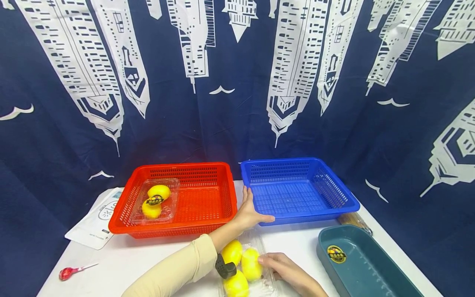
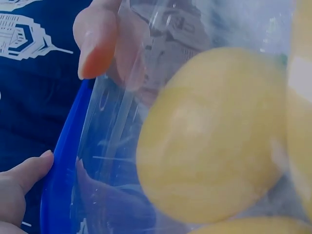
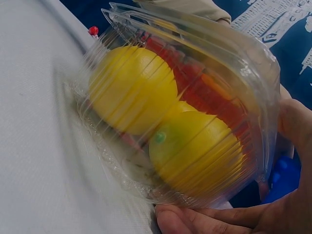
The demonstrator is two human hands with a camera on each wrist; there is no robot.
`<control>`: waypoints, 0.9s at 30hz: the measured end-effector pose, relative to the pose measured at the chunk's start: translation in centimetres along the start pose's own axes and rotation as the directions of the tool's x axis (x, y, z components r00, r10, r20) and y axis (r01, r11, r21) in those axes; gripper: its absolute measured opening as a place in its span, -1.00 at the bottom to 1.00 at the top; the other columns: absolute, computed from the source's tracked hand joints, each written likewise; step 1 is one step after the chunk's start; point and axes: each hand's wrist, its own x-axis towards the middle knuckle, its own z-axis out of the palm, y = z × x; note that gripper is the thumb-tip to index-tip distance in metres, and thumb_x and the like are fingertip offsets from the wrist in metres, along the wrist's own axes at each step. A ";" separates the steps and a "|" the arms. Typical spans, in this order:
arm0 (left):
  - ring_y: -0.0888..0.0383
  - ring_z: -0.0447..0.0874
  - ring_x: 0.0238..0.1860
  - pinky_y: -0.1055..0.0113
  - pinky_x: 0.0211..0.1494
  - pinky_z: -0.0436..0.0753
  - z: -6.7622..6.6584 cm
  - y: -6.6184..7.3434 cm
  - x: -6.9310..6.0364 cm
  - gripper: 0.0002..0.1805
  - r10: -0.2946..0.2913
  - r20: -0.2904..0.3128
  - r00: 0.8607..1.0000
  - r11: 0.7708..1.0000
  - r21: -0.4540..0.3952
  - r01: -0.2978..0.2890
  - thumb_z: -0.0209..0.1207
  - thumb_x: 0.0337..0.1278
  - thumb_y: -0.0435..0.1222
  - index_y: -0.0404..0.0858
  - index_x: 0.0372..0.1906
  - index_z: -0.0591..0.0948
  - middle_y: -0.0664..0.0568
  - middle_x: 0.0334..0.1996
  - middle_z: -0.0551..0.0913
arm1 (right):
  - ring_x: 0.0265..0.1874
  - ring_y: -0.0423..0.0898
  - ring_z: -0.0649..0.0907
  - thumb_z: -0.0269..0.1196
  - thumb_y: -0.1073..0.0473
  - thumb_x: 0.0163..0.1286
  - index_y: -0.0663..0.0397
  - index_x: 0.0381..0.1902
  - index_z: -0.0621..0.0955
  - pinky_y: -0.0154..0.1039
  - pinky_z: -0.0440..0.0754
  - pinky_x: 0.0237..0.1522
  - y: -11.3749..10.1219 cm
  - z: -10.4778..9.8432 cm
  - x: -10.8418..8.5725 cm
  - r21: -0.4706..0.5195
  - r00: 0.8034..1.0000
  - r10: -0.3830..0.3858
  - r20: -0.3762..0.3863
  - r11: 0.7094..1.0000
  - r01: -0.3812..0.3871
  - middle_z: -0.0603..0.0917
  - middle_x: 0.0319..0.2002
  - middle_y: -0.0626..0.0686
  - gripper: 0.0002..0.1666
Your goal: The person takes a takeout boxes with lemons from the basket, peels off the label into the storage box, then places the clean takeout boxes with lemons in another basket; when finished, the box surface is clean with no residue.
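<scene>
Lower centre: my right hand (image 1: 286, 270) pinches lemon box (image 1: 266, 285) | Centre: left hand (image 1: 248, 213), fingers splayed — one-sided grip could tip box

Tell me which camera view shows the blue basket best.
The head view, because the blue basket appears nearly whole there, interior included. The left wrist view shows only part, partly through the clear container; the right wrist view, only a small piece.

The fruits (image 1: 251, 266) are yellow, the curtain (image 1: 230, 123) navy with white buildings (image 1: 297, 49).
</scene>
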 end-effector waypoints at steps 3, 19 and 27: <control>-0.14 -0.24 0.59 -0.11 0.59 -0.03 0.0 -0.1 0.0 0.37 -0.009 0.006 1.000 0.998 -0.069 0.010 0.54 -0.26 -0.23 -0.26 0.56 -0.19 -0.03 0.59 -0.38 | -0.16 -0.19 0.60 -0.03 -0.05 0.49 0.44 0.08 0.53 -0.32 0.64 -0.13 0.0 0.0 0.0 -0.001 1.000 -0.003 0.001 1.000 0.003 0.66 -0.19 -0.05 -0.40; -0.16 -0.21 0.58 -0.17 0.57 0.00 0.4 -0.6 0.1 0.34 -0.004 -0.012 1.000 0.995 -0.101 0.002 0.51 -0.21 -0.27 -0.21 0.57 -0.21 0.05 0.60 -0.36 | -0.11 -0.21 0.60 -0.03 -0.07 0.49 0.39 0.03 0.58 -0.28 0.64 -0.05 -0.4 0.2 -0.3 0.005 1.000 -0.008 -0.020 1.000 0.008 0.68 -0.15 -0.06 -0.42; -0.14 -0.24 0.59 -0.14 0.58 -0.03 0.5 -0.6 0.1 0.34 0.003 -0.017 1.000 0.994 -0.105 -0.004 0.50 -0.20 -0.27 -0.20 0.57 -0.23 0.03 0.60 -0.39 | -0.23 -0.23 0.55 0.00 -0.05 0.49 0.19 -0.23 0.60 -0.31 0.59 -0.17 -0.2 0.3 -0.6 0.004 0.999 0.002 -0.039 1.000 -0.002 0.58 -0.31 -0.13 -0.58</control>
